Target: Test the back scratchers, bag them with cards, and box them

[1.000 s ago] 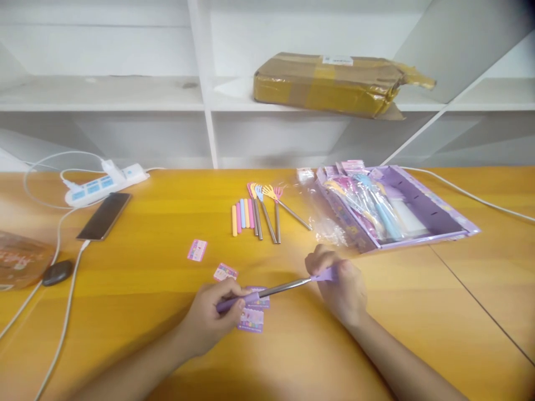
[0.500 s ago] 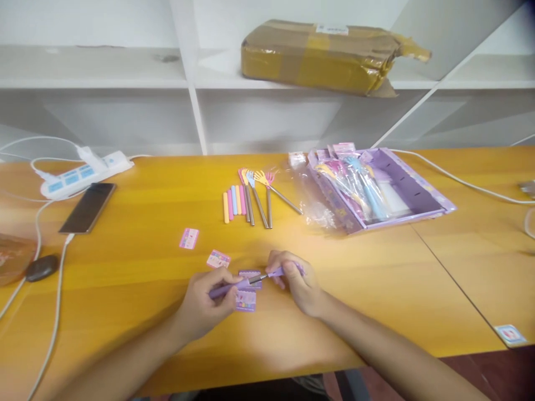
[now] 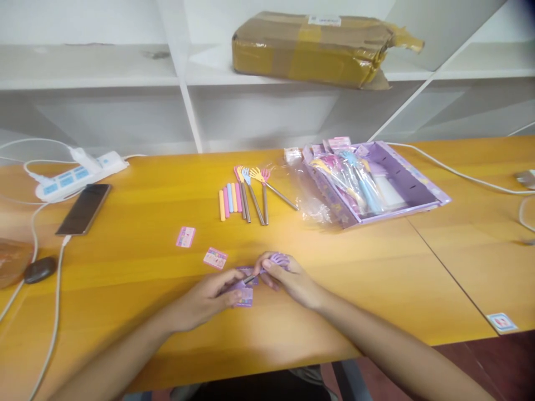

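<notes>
Inside table edge (image 3: 251, 368) | left hand (image 3: 212, 299), right hand (image 3: 290, 281) hold scratcher (image 3: 279, 258) | tray (image 3: 412, 192) apart

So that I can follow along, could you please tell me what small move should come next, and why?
Perhaps pull the purple handle off its metal shaft: the left grip has the handle, the right grip the clawed head, and loose handles lie beside bare-ended clawed rods.

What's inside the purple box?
Clear-wrapped items, yellow, pink and light blue, lie in the left part of the purple box; a whitish piece lies right of them. Whatever is under the wrapped items is covered.
</notes>
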`<action>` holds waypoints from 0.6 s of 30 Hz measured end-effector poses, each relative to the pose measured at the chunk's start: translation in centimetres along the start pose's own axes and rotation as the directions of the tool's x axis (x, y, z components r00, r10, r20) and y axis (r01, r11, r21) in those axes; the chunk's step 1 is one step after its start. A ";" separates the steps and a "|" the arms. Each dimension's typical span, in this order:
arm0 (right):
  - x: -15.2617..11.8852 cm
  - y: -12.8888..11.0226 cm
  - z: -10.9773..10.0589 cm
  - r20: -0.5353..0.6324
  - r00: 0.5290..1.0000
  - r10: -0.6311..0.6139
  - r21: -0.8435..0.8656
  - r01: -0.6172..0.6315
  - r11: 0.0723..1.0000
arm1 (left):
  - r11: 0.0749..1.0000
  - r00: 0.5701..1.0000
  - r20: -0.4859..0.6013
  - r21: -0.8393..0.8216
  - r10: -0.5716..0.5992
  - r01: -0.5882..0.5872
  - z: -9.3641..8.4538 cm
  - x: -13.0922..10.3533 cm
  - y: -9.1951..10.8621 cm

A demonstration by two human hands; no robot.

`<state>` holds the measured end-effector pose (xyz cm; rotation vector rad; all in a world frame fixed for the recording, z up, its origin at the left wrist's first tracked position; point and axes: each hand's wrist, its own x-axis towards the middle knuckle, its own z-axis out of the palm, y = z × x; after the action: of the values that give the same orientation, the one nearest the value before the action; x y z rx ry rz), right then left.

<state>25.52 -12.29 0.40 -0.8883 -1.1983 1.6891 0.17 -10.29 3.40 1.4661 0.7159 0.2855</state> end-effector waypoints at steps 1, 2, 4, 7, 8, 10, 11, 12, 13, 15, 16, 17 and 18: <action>-0.1 -0.1 0.1 0.005 1.000 -0.002 -0.002 0.002 1.000 | 0.999 1.000 -0.018 0.038 0.023 -0.023 0.2 0.0 0.2; -0.2 -0.2 0.3 0.006 1.000 -0.003 -0.007 0.003 1.000 | 0.996 0.998 -0.033 0.084 0.046 -0.043 0.4 0.0 0.5; -0.4 -0.5 0.5 -0.004 1.000 -0.002 -0.022 0.001 1.000 | 0.980 0.997 -0.052 0.194 0.060 -0.049 0.7 -0.1 1.1; -0.3 -1.2 0.6 -0.071 0.997 0.006 0.002 -0.006 1.000 | 0.899 0.993 -0.091 0.437 0.074 -0.027 0.5 -0.4 1.7; -0.2 -1.5 0.5 -0.107 0.994 0.004 0.025 -0.001 1.000 | 0.844 0.990 -0.116 0.536 0.082 -0.008 0.2 -0.6 1.7; -0.2 -2.4 -0.1 -0.190 0.982 -0.007 0.078 0.022 0.997 | 0.706 0.981 -0.168 0.706 0.096 0.052 -0.5 -1.4 1.6; -0.4 -3.0 -0.6 -0.235 0.972 -0.016 0.102 0.041 0.994 | 0.638 0.977 -0.190 0.765 0.099 0.084 -1.0 -2.0 1.4; -0.9 -3.7 -1.4 -0.279 0.960 -0.026 0.120 0.062 0.991 | 0.585 0.975 -0.202 0.804 0.097 0.108 -1.6 -2.8 1.2; -1.5 -4.4 -2.5 -0.326 0.945 -0.036 0.134 0.084 0.987 | 0.542 0.974 -0.207 0.832 0.096 0.123 -2.2 -3.8 0.9; -3.5 -6.1 -5.6 -0.427 0.902 -0.059 0.141 0.131 0.981 | 0.478 0.973 -0.197 0.871 0.121 0.116 -3.8 -6.4 0.2; -4.9 -6.8 -7.5 -0.486 0.871 -0.073 0.134 0.157 0.979 | 0.453 0.971 -0.198 0.884 0.136 0.117 -4.7 -7.8 -0.3; -6.4 -7.6 -9.5 -0.549 0.830 -0.095 0.114 0.188 0.976 | 0.432 0.968 -0.198 0.895 0.157 0.113 -5.6 -9.3 -0.9; -7.9 -8.1 -11.5 -0.616 0.774 -0.147 0.072 0.241 0.968 | 0.413 0.966 -0.189 0.905 0.177 0.101 -6.4 -10.8 -1.5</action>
<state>40.77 -14.21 5.44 -1.0652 -0.6818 1.1633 -12.28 -11.67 5.16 2.5607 1.1545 0.0917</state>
